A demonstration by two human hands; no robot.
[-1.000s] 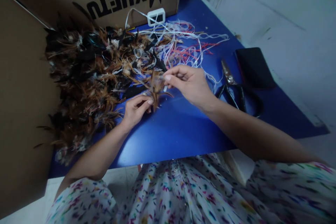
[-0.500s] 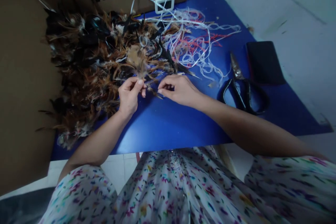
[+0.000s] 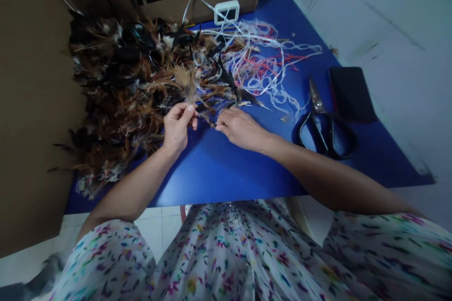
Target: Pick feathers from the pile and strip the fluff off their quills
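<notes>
Between the thumb and forefinger of my left hand (image 3: 179, 124) a small tuft of pale brown feathers (image 3: 191, 93) is pinched, its tips pointing away from me. My right hand (image 3: 242, 128) is a short way to the right, thumb and fingers pressed together at the end of a thin brown feather (image 3: 211, 123) low over the table. A large heap of brown and black feathers (image 3: 120, 89) spreads behind and to the left of my hands. Tangled white ribbon (image 3: 271, 80) with red strands (image 3: 263, 62) lies beyond my right hand.
Black-handled scissors (image 3: 323, 127) lie right of my right forearm, beside a dark flat pouch (image 3: 351, 94). A printed cardboard box (image 3: 197, 0) stands at the back, a small white device (image 3: 226, 12) before it. A cardboard panel (image 3: 31, 103) borders the blue table (image 3: 219, 174) on the left.
My right hand has closed its fingers on the thin feather and turned knuckles-up. My left hand keeps its pinch on the tuft. The camera view has shifted slightly.
</notes>
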